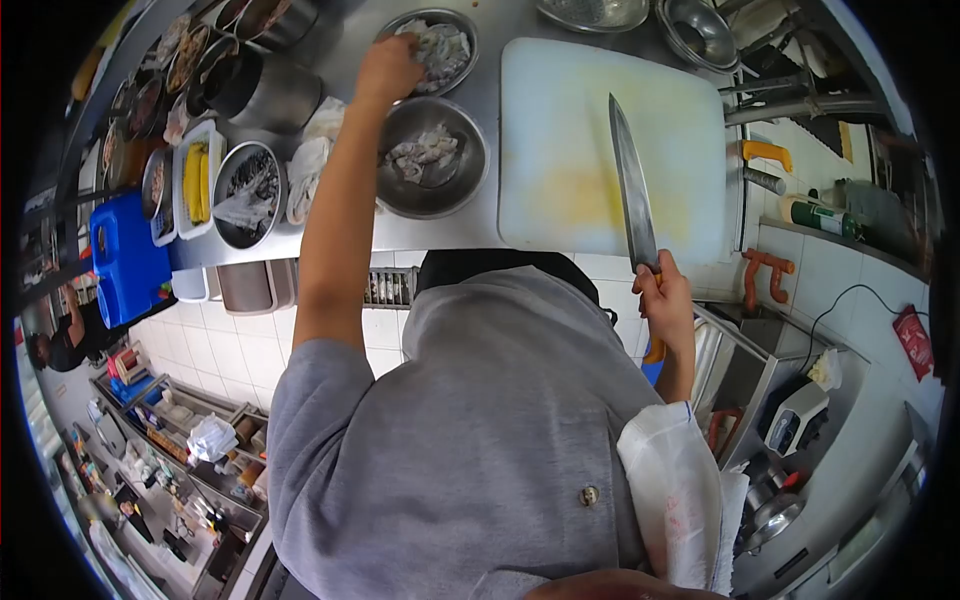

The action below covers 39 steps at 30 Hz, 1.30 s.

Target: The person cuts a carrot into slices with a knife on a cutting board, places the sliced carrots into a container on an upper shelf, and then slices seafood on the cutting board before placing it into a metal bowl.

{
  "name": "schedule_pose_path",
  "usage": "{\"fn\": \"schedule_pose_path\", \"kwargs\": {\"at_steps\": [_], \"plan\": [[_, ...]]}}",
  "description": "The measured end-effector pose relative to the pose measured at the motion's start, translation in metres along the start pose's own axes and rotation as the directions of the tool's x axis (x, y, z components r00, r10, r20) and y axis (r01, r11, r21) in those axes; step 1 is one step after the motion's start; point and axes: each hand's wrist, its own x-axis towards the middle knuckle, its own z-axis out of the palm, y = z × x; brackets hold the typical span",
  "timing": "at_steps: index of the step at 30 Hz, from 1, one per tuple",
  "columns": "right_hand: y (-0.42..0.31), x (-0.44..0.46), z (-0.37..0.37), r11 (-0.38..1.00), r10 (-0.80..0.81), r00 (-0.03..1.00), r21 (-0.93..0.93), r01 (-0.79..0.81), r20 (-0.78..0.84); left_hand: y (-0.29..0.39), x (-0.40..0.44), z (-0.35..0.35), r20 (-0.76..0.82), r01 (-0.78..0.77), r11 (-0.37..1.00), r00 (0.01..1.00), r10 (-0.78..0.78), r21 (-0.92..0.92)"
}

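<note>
In the head view, I see a shiny, flat metal desk [345,50]. A big white board [560,130] is on it, smooth, with round corners and yellow stains. The right hand [665,290] has its fingers curled tight around the orange handle [656,349] of a long knife [630,180]. The blade is grey metal, wide near the fingers and thin at its sharp tip. It is over the board and points away from the grey shirt [480,380], but I can't tell if it touches the board. The left hand [392,68] reaches over the far bowl [473,65], which is round and metal. Soft, wet, grey-white pieces [440,52] sit in there. The left fingers are right at the left side of the pieces, but I can't tell if they pinch any. Just beside it, a near bowl [478,150] of smooth metal holds a small, floppy clump [425,155].
</note>
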Motion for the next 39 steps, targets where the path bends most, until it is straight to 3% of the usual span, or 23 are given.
{"fn": "schedule_pose_path", "kwargs": {"at_steps": [1,2,4,8,11,12,14,15,17,18,20,22,24,25,27,29,33,37,39], "plan": [[0.003,-0.002,0.002,1.0,0.016,1.0,0.019,-0.016,-0.025,-0.007,0.006,0.0,0.21,0.126,0.989,0.972,-0.106,-0.083],[0.006,-0.004,0.005,0.998,0.047,0.998,0.051,-0.045,-0.037,-0.014,0.006,0.003,0.216,0.108,0.991,0.972,-0.088,-0.084],[0.011,-0.008,0.012,0.995,0.059,0.997,0.08,-0.055,-0.058,-0.025,0.001,0.013,0.202,0.223,0.942,0.964,-0.174,-0.252],[0.011,-0.01,0.02,0.994,0.033,0.997,0.107,-0.025,-0.072,-0.007,-0.008,0.002,0.158,0.227,0.963,0.966,-0.203,-0.148],[0.001,-0.011,0.02,0.991,0.061,0.995,0.123,-0.051,-0.078,0.003,-0.009,-0.012,0.159,0.268,0.949,0.957,-0.243,-0.163],[0.0,-0.01,0.02,0.99,0.069,0.994,0.13,-0.057,-0.09,-0.003,-0.008,-0.015,0.138,0.285,0.915,0.957,-0.255,-0.285],[0.001,-0.011,0.018,0.991,0.044,0.994,0.134,-0.03,-0.102,0.0,-0.007,-0.02,0.16,0.345,0.757,0.937,-0.31,-0.555],[0.002,-0.011,0.018,0.99,0.06,0.991,0.133,-0.044,-0.122,0.014,-0.006,-0.028,0.172,0.337,0.753,0.941,-0.291,-0.566],[0.005,-0.012,0.017,0.992,0.058,0.99,0.121,-0.042,-0.13,0.048,-0.005,-0.039,0.306,0.377,0.365,0.922,-0.239,-0.851],[0.008,-0.012,0.016,0.992,0.042,0.99,0.125,-0.025,-0.134,0.07,-0.009,-0.036,0.324,0.383,0.351,0.921,-0.217,-0.855],[0.002,-0.013,0.014,0.991,0.074,0.985,0.126,-0.055,-0.153,0.122,-0.021,-0.023,0.264,0.215,0.375,0.961,0.084,-0.902],[0.004,-0.013,0.014,0.995,0.049,0.985,0.099,-0.033,-0.167,0.159,-0.042,0.01,0.273,0.055,0.558,0.908,0.317,-0.828],[0.002,-0.016,0.014,1.0,0.012,0.984,0.029,-0.007,-0.177,0.181,-0.069,0.044,0.179,-0.229,0.603,0.823,0.539,-0.764],[0.003,-0.018,0.014,0.999,-0.041,0.983,-0.039,0.034,-0.18,0.18,-0.082,0.052,0.185,-0.222,0.594,0.818,0.545,-0.773],[0.008,-0.024,0.014,0.99,-0.075,0.979,-0.131,0.051,-0.188,0.183,-0.103,0.052,0.093,-0.455,0.752,0.825,0.558,-0.477],[0.008,-0.033,0.015,0.931,-0.121,0.983,-0.36,0.064,-0.139,0.179,-0.107,0.047,0.13,-0.393,0.772,0.847,0.516,-0.5],[-0.009,-0.052,0.015,0.881,-0.077,0.989,-0.474,0.01,-0.123,0.176,-0.107,0.051,0.189,-0.26,0.761,0.874,0.447,-0.595],[-0.015,-0.062,0.012,0.821,-0.02,0.995,-0.57,-0.038,-0.094,0.185,-0.108,0.053,0.119,-0.281,0.771,0.901,0.417,-0.572],[-0.013,-0.064,0.007,0.746,-0.074,0.995,-0.665,0.015,-0.061,0.187,-0.11,0.056,0.084,-0.317,0.75,0.893,0.442,-0.58]]}}
